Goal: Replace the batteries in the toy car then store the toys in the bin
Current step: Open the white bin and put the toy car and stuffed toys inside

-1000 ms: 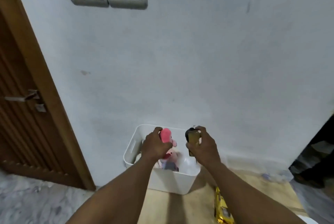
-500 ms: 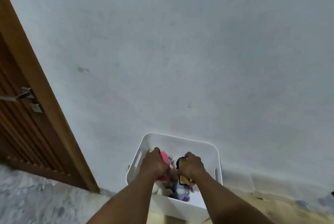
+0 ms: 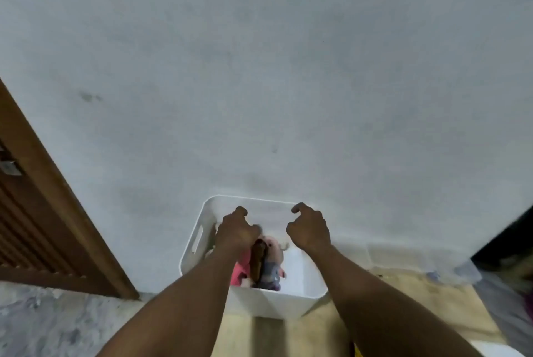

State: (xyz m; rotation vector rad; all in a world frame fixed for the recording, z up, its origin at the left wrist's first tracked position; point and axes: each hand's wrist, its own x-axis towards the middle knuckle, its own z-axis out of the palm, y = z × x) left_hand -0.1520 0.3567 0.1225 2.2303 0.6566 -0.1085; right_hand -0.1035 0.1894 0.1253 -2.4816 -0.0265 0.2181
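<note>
Left hand and right hand hover over the white bin, each grip slack, holding nothing. Toys lie inside; storing looks done.

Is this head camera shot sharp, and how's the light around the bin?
Head view: dim, flat light, no glare; the white bin throws a faint shadow toward the camera; the pink plush pig and dark toy beside it are smeared; left hand and right hand look soft-edged; the wide lens tilts the door frame.
</note>
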